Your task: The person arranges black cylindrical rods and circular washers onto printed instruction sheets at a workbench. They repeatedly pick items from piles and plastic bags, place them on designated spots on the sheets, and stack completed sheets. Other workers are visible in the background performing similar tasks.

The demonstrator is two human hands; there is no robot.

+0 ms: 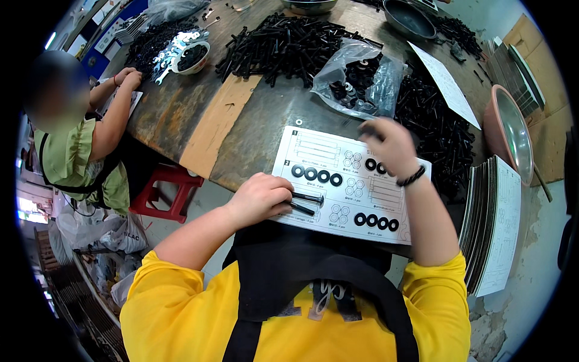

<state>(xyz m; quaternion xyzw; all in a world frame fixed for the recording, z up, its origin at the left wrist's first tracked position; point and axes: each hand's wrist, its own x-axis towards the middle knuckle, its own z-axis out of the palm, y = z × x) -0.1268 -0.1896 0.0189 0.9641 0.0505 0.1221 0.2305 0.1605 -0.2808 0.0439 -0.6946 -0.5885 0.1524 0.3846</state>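
A white printed card (356, 232) with part drawings lies before me at the table's near edge. Rows of black washers (317, 175) rest on it, some partly covered by my right arm. My left hand (260, 198) is closed at the card's left side, gripping two black bolts (309, 198) that point right. Over the card's upper right my right hand (395, 145) is curled and blurred. Something dark shows at its fingertips, too smeared to name. Just beyond it sits an open clear plastic bag (325, 84) of black and silvery washers.
Heaps of black bolts (283, 45) cover the table's far middle and right. At left, a person (78, 139) works near wrenches (172, 54) and a bowl of small black parts (194, 59). A pink basin (494, 114) and a stack of cards (491, 223) stand at right.
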